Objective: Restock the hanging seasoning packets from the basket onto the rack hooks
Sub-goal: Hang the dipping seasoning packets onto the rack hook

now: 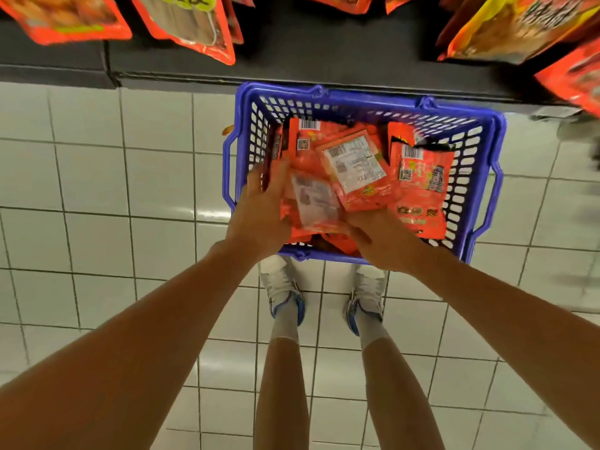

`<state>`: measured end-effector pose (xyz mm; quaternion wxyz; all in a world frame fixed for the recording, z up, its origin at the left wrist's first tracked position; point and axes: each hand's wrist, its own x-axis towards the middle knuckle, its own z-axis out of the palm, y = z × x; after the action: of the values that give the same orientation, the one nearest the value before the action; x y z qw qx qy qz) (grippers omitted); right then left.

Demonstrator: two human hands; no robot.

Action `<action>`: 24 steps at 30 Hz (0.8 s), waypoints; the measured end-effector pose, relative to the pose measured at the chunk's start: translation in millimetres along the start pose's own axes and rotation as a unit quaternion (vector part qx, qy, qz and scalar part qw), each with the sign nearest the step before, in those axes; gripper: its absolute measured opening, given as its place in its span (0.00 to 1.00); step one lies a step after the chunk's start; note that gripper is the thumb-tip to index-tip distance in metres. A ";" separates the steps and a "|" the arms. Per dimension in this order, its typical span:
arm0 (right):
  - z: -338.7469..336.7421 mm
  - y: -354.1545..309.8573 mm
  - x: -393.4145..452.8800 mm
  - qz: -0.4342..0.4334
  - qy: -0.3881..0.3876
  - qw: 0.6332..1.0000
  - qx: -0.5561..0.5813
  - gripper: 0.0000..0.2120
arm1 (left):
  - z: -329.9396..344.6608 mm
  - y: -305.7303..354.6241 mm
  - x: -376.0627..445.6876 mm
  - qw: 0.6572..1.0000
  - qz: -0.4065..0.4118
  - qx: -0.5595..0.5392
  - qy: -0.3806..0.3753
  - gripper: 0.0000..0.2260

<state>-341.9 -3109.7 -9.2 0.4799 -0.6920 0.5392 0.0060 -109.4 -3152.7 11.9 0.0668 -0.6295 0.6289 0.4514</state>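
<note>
Both hands reach into the blue basket point(363, 102): left hand point(259, 206) and right hand point(380, 235) grip a blurred orange seasoning packet point(311, 206) between them, more packets point(422, 183) lying just beyond.

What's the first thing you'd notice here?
The blue basket on the white tiled floor jumps out, piled with orange packets. Both hands reach in: the left hand and right hand hold packets at its near side. More packets hang along the top.
</note>
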 end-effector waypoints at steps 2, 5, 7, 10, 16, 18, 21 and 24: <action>2.2 -0.1 -7.1 -0.011 -0.036 0.999 0.001 0.08 | -2.3 4.3 4.6 0.996 0.057 0.061 -0.020 0.34; -0.1 13.2 -10.5 0.056 0.069 0.993 0.083 0.13 | -2.8 6.1 6.9 0.988 0.098 0.119 -0.015 0.15; -2.0 33.0 -5.7 0.117 0.147 0.978 0.090 0.20 | 0.7 2.7 4.4 0.995 0.080 0.064 0.001 0.12; 1.1 66.0 7.5 0.193 0.108 0.975 -0.023 0.32 | 3.0 -1.5 3.1 0.996 -0.051 -0.068 -0.020 0.10; 7.4 83.4 29.0 0.228 0.004 0.951 -0.209 0.31 | -0.2 -0.5 0.2 0.968 -0.174 -0.167 -0.066 0.18; 4.0 77.3 30.9 0.217 0.040 0.952 -0.212 0.24 | -2.6 4.0 -2.3 0.967 -0.184 -0.161 -0.073 0.18; -7.4 64.0 19.2 0.184 0.091 0.971 -0.121 0.19 | -7.1 12.9 -6.8 0.971 -0.175 -0.147 -0.068 0.19; -30.8 39.5 -1.2 0.145 0.110 0.983 -0.034 0.20 | -15.9 23.2 -15.6 0.981 -0.147 -0.119 -0.035 0.19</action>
<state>-387.7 -3127.9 -17.9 0.3880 -0.6186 0.6830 0.0175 -118.4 -3156.3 42.5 0.0794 -0.7024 0.4686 0.5298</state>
